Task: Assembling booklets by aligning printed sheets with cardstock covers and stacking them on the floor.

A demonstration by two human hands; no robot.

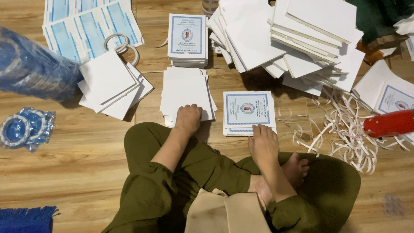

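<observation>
Head view: the left hand [188, 118] lies fingers-together on the near plain white card stack [185, 92]; the right hand [263, 140], fingers slightly apart, touches the blue-bordered printed booklet [247, 110]. Judging by the far white pile [293, 39], much seems left.

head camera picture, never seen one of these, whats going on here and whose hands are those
There is one picture, taken by a camera worn on a person's head and looking down at their own lap and hands. No machine is involved. The person sits cross-legged in olive green trousers on a wooden floor.

Their left hand rests on a stack of plain white sheets. Their right hand touches the near edge of a small pile of white booklets with blue-bordered covers. Neither hand lifts anything.

Around them lie another pile of the same booklets, a big heap of white card pieces, curly white paper trimmings, blue tape rolls in a clear bag and a red object at the right edge.
</observation>
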